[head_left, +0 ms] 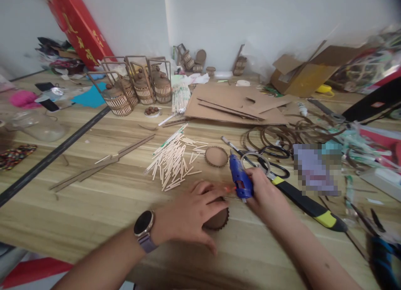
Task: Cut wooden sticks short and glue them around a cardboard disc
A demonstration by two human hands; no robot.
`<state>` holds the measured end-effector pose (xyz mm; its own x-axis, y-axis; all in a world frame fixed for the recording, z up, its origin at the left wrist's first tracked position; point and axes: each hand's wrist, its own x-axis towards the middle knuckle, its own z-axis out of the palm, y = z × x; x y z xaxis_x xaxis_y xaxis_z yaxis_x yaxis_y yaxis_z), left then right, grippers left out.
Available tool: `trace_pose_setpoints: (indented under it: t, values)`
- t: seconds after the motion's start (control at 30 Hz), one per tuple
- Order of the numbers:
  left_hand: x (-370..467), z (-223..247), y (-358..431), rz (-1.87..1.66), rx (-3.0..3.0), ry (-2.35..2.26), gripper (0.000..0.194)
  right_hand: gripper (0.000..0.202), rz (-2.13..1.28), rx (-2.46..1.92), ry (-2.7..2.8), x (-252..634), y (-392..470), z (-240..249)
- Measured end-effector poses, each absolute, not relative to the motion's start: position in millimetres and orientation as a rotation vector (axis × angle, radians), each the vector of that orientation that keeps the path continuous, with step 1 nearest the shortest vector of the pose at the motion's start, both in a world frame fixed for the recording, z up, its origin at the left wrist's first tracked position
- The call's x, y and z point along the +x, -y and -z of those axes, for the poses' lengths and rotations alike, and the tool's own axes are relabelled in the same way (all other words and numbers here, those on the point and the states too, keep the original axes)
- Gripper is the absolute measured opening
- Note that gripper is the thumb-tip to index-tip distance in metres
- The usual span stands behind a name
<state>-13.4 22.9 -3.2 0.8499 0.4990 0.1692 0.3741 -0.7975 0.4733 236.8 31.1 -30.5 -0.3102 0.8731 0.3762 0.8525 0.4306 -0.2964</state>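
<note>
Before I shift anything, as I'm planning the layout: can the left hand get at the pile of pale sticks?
Probably yes: the left hand is spread over the dark round piece, and the pile of pale sticks lies close by, with nothing visible between.

Soft, moderately bright light spreads over the wooden tabletop (94, 210), with a diffuse shadow beside the left forearm (105, 256), left of the blue glue gun (239, 173). To its right, a pixelated patch (316, 169) masks detail and the pliers (384, 256) blur; far behind-left, wide-angle distortion stretches the red box (78, 27).
</note>
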Motion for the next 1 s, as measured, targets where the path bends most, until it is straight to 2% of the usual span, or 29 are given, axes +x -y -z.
trace_pose_setpoints:
  t: [0.07,0.17,0.27,0.4,0.53,0.7,0.77,0.87,0.93,1.0]
  values:
    - [-16,-1,-27,-0.527,2.588,-0.684,0.067,0.021,0.051,-1.483,2.243,238,-35,32]
    - [-19,-8,-36,-0.681,2.557,-1.102,0.028,0.024,0.161,-1.488,2.375,237,-42,27]
    - [-22,-8,-47,-0.451,2.630,-1.590,0.018,0.030,0.205,-1.486,2.510,234,-51,18]
    - [-24,-2,-54,-0.165,2.708,-1.675,0.020,0.046,0.167,-1.590,2.545,226,-61,11]
    - [-23,-2,-54,-0.120,2.708,-1.702,0.020,0.047,0.017,-1.577,2.560,223,-59,11]
    - [-20,-5,-55,-0.121,2.733,-1.699,0.013,0.054,0.000,-1.478,2.490,226,-50,7]
    - [-20,-7,-55,-0.224,2.706,-1.713,0.014,0.048,0.008,-1.378,2.435,226,-45,-1]
    - [-18,-11,-50,-0.678,2.561,-1.569,0.011,0.033,-0.067,-1.288,2.273,218,-34,-15]
    - [-14,-14,-42,-0.967,2.379,-1.291,0.009,0.030,-0.293,-1.278,2.119,207,-25,-20]
    - [-9,-16,-33,-1.036,2.210,-1.058,0.008,0.026,-0.622,-1.264,1.949,195,-16,-21]
